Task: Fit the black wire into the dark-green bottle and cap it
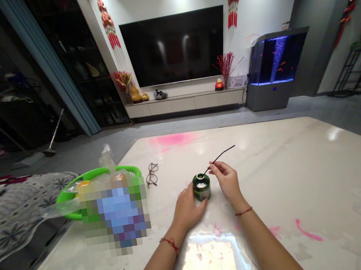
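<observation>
Two hands sit at frame centre, the left hand [188, 209] curling pressed-together fingers against a green jar [202, 187], the right hand [227, 180] pinching a thin black stick [221, 157].

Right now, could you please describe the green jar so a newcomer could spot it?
On the white marble table, look between the left hand and right hand. The dark green jar stands upright there, a thin black wire reaching over its top.

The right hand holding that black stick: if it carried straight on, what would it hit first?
Probably the green jar. The right hand pinches the thin black stick, pointing toward the jar's open top, with the stick's lower end by its mouth. Depth is hard to judge, so it might pass above.
</observation>
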Demonstrator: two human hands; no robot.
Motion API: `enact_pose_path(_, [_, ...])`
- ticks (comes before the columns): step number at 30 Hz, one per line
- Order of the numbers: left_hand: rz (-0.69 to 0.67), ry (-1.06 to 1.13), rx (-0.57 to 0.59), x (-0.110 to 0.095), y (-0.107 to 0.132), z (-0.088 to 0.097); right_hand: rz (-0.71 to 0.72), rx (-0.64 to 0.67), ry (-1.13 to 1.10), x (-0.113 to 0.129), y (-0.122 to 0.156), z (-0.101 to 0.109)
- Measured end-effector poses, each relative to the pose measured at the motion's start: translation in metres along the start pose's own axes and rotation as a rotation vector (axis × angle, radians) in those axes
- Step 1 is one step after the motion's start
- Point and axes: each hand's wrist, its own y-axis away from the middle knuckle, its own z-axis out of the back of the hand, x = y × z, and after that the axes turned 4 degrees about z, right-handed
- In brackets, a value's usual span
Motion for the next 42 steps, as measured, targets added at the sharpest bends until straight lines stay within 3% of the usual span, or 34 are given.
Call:
enact_pose_path(16, [-0.005, 0.042, 0.020, 0.001, -0.001, 0.000, 0.035, 0.114, 0.103, -0.014, 0.002, -0.001])
enact_pose_path(29, [0.066, 0.039, -0.067, 0.013, -0.003, -0.009, 0.116, 0.152, 0.179, -0.012, 0.004, -0.003])
enact_pose_path(36, [0.086, 0.160, 0.053, 0.018, -0.007, -0.007, 0.102, 0.156, 0.164, -0.016, 0.004, -0.004])
enact_pose_path(42, [0.063, 0.159, 0.028, 0.017, -0.009, -0.006, 0.148, 0.182, 0.211, -0.015, 0.004, -0.003])
